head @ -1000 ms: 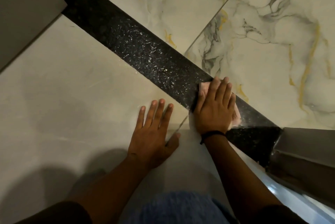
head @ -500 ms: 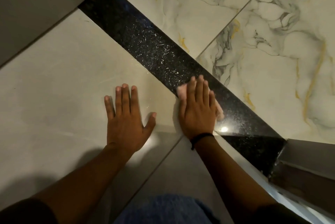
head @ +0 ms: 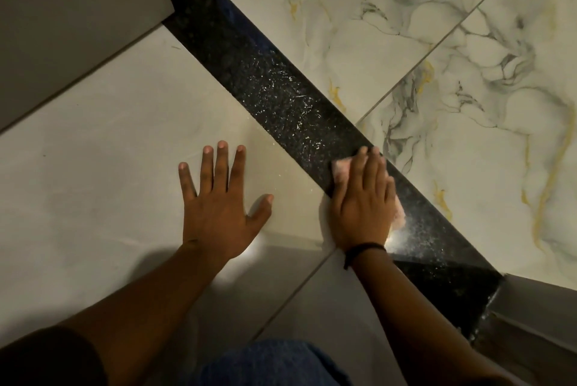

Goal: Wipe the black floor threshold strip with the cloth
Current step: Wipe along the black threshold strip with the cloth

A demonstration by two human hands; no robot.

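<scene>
The head camera looks straight down at the floor. The black threshold strip (head: 281,95) runs as a diagonal band from about 11 o'clock, where it begins at the foot of a grey door frame (head: 81,11), down to about 4 o'clock, where it ends against another grey frame piece (head: 537,307). The upper and middle part of the strip is speckled with many small white marks; the lower part, near the right wrist, is darker and shows one bright spot of reflected light. The right hand (head: 363,201) lies flat with the palm down and the fingers together, and it presses the pink cloth (head: 339,169) onto the strip, slightly to the right of the centre of the picture. The cloth shows only at two places: a corner at 10 o'clock of the hand and a small edge at 4 o'clock of it; the rest is hidden under the palm. The heel of this hand reaches onto the plain beige tile (head: 109,151), and a black band (head: 363,250) goes around the wrist. The left hand (head: 221,204) rests open on the beige tile at 9 o'clock of the right hand, fingers spread, and holds nothing. White marble-pattern tiles (head: 437,42) with grey and yellow veins lie on the other side of the strip, toward 1 o'clock. A blue garment (head: 274,363) is at 6 o'clock.
</scene>
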